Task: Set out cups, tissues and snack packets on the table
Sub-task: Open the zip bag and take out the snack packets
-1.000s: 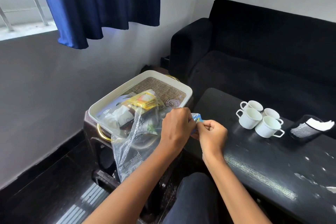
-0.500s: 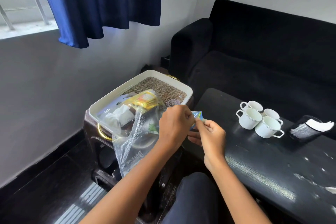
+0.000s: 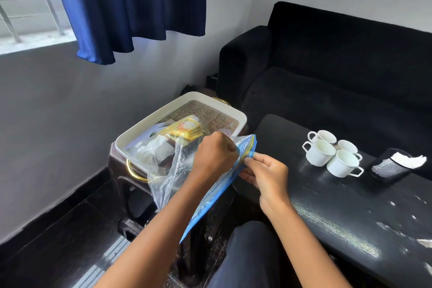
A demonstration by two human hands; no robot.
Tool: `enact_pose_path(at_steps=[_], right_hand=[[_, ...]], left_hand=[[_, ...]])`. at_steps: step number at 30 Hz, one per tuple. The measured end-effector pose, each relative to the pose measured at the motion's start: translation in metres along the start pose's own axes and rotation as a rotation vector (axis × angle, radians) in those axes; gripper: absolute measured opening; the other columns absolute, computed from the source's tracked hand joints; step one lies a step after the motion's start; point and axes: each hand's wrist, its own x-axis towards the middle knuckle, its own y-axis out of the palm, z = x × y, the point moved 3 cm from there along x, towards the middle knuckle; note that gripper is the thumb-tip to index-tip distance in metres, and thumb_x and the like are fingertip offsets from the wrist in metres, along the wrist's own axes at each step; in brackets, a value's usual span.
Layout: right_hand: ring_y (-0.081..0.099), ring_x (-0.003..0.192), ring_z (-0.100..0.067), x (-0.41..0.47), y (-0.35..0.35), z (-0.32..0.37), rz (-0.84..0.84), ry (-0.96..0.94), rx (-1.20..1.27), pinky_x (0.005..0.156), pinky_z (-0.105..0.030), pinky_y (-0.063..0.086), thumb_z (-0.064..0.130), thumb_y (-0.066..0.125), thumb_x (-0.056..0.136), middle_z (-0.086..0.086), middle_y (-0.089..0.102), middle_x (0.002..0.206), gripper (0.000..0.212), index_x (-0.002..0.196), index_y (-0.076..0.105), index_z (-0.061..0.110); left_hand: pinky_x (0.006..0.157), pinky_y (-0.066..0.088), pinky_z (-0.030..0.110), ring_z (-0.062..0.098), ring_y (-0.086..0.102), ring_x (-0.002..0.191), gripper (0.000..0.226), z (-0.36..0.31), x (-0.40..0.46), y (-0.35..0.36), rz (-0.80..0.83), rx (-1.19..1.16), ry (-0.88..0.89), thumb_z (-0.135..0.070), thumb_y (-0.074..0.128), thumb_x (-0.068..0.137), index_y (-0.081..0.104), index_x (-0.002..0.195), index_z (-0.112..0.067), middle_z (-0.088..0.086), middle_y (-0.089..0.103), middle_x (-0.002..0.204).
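My left hand (image 3: 214, 155) and my right hand (image 3: 266, 174) both pinch the blue zip edge of a clear plastic bag (image 3: 177, 170), which hangs between the tray and the table. The bag's mouth runs down as a blue strip (image 3: 210, 201). Behind it, a white tray (image 3: 182, 110) holds yellow snack packets (image 3: 184, 127) and other wrapped items. Several white cups (image 3: 333, 153) stand grouped on the black table (image 3: 339, 213). A black tissue holder (image 3: 392, 166) with white tissues lies to the right of the cups.
The tray rests on a dark stool with gold handles (image 3: 133, 170). A black sofa (image 3: 327, 72) stands behind the table. My knee (image 3: 247, 250) is just below my hands. A blue curtain (image 3: 131, 7) hangs over the wall at the left.
My hands have moved slightly apart along the bag's zip edge, and the blue strip now shows, stretched down between them. The bag has lifted a little toward me.
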Motion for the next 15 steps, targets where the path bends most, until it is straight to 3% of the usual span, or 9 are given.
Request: enact_pose_path(at_steps=[5,10,15], right_hand=[[0.071,0.060,-0.015,0.004,-0.002,-0.001,-0.061,-0.014,0.025,0.051,-0.021,0.053,-0.008,0.059,0.081,-0.005,0.074,0.068,0.021,0.084,0.071,0.008],[0.072,0.063,-0.018,0.003,-0.005,0.000,-0.120,-0.031,0.023,0.052,-0.022,0.054,-0.007,0.060,0.082,-0.006,0.074,0.070,0.020,0.086,0.070,0.010],[0.067,0.054,-0.011,-0.010,0.005,-0.006,0.034,0.039,-0.034,0.049,-0.021,0.053,0.006,0.066,0.084,-0.002,0.073,0.064,0.004,0.085,0.069,0.008]], left_hand=[[0.070,0.057,0.044,0.038,0.068,0.075,0.015,0.005,0.001,0.001,-0.034,-0.077,-0.026,-0.005,0.058,0.079,0.073,0.079,-0.003,0.023,0.069,0.077],[0.068,0.058,0.045,0.035,0.068,0.066,0.015,0.011,0.004,0.002,-0.062,-0.130,-0.041,-0.002,0.056,0.078,0.071,0.075,-0.001,0.019,0.070,0.067],[0.069,0.058,0.044,0.031,0.069,0.065,0.014,0.007,0.007,0.003,-0.114,-0.191,-0.041,-0.007,0.059,0.080,0.067,0.073,-0.016,0.015,0.070,0.069]])
